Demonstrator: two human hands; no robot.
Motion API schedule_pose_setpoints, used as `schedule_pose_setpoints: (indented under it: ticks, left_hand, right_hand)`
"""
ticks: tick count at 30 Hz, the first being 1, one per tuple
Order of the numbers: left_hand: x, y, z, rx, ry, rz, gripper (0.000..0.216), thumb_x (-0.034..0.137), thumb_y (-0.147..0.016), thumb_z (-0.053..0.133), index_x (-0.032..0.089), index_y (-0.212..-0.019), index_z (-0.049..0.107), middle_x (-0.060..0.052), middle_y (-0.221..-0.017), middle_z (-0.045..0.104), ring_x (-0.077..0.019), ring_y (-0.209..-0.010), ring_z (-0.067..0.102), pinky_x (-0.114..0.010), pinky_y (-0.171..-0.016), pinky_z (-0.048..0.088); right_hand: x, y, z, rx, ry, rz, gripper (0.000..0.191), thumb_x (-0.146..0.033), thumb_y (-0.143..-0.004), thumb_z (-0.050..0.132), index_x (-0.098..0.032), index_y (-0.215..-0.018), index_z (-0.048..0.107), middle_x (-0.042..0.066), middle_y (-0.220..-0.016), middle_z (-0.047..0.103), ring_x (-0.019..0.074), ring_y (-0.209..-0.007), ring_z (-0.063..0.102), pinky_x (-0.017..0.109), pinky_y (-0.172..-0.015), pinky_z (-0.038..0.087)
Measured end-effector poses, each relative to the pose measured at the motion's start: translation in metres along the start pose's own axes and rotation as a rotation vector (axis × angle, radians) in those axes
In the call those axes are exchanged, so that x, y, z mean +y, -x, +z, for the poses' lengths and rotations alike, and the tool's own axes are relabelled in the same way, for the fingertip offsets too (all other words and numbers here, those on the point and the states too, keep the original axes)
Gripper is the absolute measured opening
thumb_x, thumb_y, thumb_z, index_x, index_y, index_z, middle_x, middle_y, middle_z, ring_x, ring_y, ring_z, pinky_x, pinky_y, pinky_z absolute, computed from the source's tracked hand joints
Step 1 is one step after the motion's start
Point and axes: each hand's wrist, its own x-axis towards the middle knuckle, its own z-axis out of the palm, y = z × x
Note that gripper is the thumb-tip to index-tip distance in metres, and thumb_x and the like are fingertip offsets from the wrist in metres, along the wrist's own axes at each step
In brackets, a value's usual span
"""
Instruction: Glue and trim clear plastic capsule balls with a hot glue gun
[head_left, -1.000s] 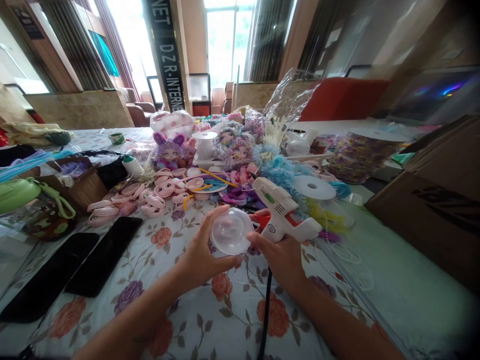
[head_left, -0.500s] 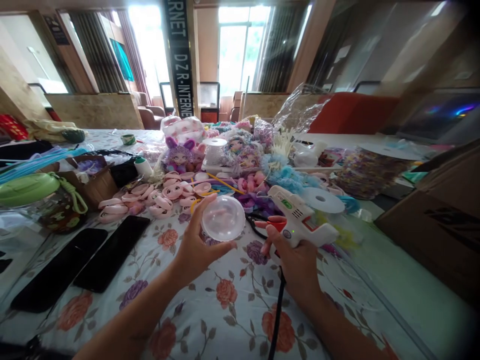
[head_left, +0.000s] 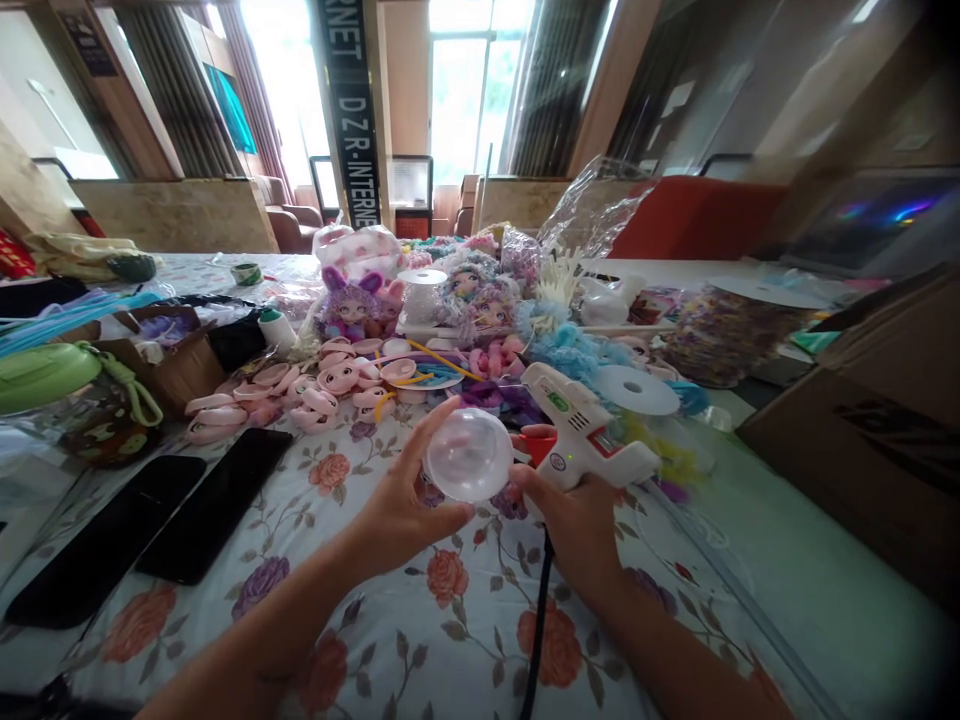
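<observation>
My left hand [head_left: 401, 510] pinches a clear plastic dome [head_left: 469, 455] between thumb and fingers, held above the floral tablecloth [head_left: 420, 630]. My right hand [head_left: 574, 520] grips the handle of a white hot glue gun [head_left: 581, 430] with an orange trigger, and a fingertip touches the dome's right edge. The gun's nozzle points away to the upper left. Its black cord [head_left: 534, 620] runs down toward me.
Pink doll parts [head_left: 300, 385], purple-haired dolls [head_left: 352, 300], blue fluff [head_left: 562, 345] and a white spool [head_left: 637, 390] crowd the table behind. Two black phones [head_left: 157, 525] lie at left. A green lidded container [head_left: 45, 375] stands far left, cardboard boxes [head_left: 870, 420] at right.
The dome in my left hand has come back down and right until it meets my right fingertip beside the glue gun. The view has shifted slightly.
</observation>
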Motion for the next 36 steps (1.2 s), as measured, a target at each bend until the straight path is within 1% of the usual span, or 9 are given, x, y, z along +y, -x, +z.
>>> schedule_pose_setpoints:
  ticks: [2,4,7,9,13,16,20,26,36]
  left_hand:
    - [0.0025,0.0004,0.0002,-0.003,0.024,-0.037,0.088,0.015,-0.075,0.075,0.037,-0.147,0.028,-0.006,-0.152,0.036,-0.0290,-0.139,0.039,-0.041,-0.111,0.041]
    - [0.0053,0.0003,0.0005,0.014,0.042,-0.078,0.091,0.015,-0.073,0.077,0.037,-0.145,0.025,-0.008,-0.147,0.041,-0.0281,-0.133,0.046,-0.041,-0.107,0.044]
    - [0.0070,-0.0011,0.0016,0.018,0.069,-0.102,0.082,0.017,-0.072,0.079,0.035,-0.136,0.031,-0.008,-0.139,0.048,-0.0264,-0.124,0.052,-0.037,-0.097,0.050]
    - [0.0062,-0.0028,0.0027,0.000,0.114,-0.080,0.076,0.019,-0.072,0.079,0.034,-0.133,0.036,-0.007,-0.136,0.050,-0.0261,-0.123,0.053,-0.036,-0.096,0.050]
    - [0.0027,-0.0058,0.0042,-0.010,0.240,-0.018,0.079,0.020,-0.070,0.081,0.033,-0.137,0.040,-0.007,-0.137,0.051,-0.0281,-0.127,0.051,-0.039,-0.102,0.047]
    - [0.0016,-0.0061,0.0041,-0.018,0.278,-0.050,0.081,0.020,-0.071,0.080,0.034,-0.139,0.039,-0.007,-0.138,0.052,-0.0279,-0.126,0.052,-0.038,-0.100,0.048]
    - [0.0030,-0.0052,0.0035,-0.026,0.271,-0.084,0.080,0.021,-0.073,0.079,0.034,-0.140,0.037,-0.007,-0.135,0.053,-0.0262,-0.121,0.054,-0.035,-0.094,0.049]
    - [0.0031,-0.0049,0.0041,-0.019,0.268,-0.103,0.080,0.025,-0.072,0.079,0.035,-0.139,0.036,-0.006,-0.132,0.054,-0.0263,-0.116,0.056,-0.036,-0.091,0.051]
    - [0.0009,-0.0048,0.0050,-0.011,0.290,-0.089,0.078,0.020,-0.074,0.077,0.033,-0.138,0.036,-0.006,-0.133,0.053,-0.0249,-0.121,0.054,-0.032,-0.092,0.052]
  right_hand:
    - [-0.0009,-0.0001,0.0002,-0.012,0.009,0.009,0.039,-0.041,-0.066,0.081,-0.021,-0.096,0.065,-0.003,-0.054,0.065,0.0149,-0.048,0.058,0.026,-0.048,0.050]
    - [-0.0022,0.0000,0.0003,-0.023,0.010,0.014,0.040,-0.042,-0.066,0.081,-0.021,-0.096,0.065,-0.003,-0.054,0.065,0.0148,-0.047,0.058,0.026,-0.048,0.051]
    - [-0.0037,0.0005,0.0000,-0.032,0.012,0.003,0.040,-0.044,-0.067,0.080,-0.022,-0.098,0.065,-0.004,-0.054,0.064,0.0147,-0.046,0.057,0.027,-0.047,0.051]
    - [-0.0040,0.0004,-0.0007,-0.030,0.025,-0.012,0.041,-0.045,-0.068,0.079,-0.022,-0.099,0.065,-0.004,-0.053,0.063,0.0151,-0.045,0.057,0.028,-0.047,0.051]
    - [-0.0032,-0.0005,-0.0020,-0.032,0.039,-0.015,0.044,-0.044,-0.066,0.080,-0.020,-0.100,0.065,-0.004,-0.051,0.063,0.0157,-0.046,0.059,0.028,-0.048,0.053]
    - [-0.0031,0.0004,-0.0013,-0.031,0.029,-0.001,0.045,-0.044,-0.066,0.080,-0.019,-0.100,0.064,-0.004,-0.053,0.063,0.0152,-0.047,0.059,0.028,-0.049,0.053]
    - [-0.0054,0.0032,0.0009,-0.003,-0.007,0.006,0.046,-0.043,-0.066,0.081,-0.020,-0.101,0.061,-0.005,-0.053,0.063,0.0143,-0.048,0.059,0.026,-0.051,0.051]
    - [-0.0078,0.0033,0.0012,0.012,0.062,-0.009,0.043,-0.045,-0.066,0.079,-0.022,-0.098,0.061,-0.005,-0.052,0.062,0.0171,-0.049,0.060,0.030,-0.050,0.052]
    - [-0.0072,0.0030,0.0018,0.023,0.020,0.014,0.043,-0.041,-0.066,0.080,-0.022,-0.099,0.061,-0.005,-0.051,0.062,0.0152,-0.047,0.058,0.027,-0.050,0.050]
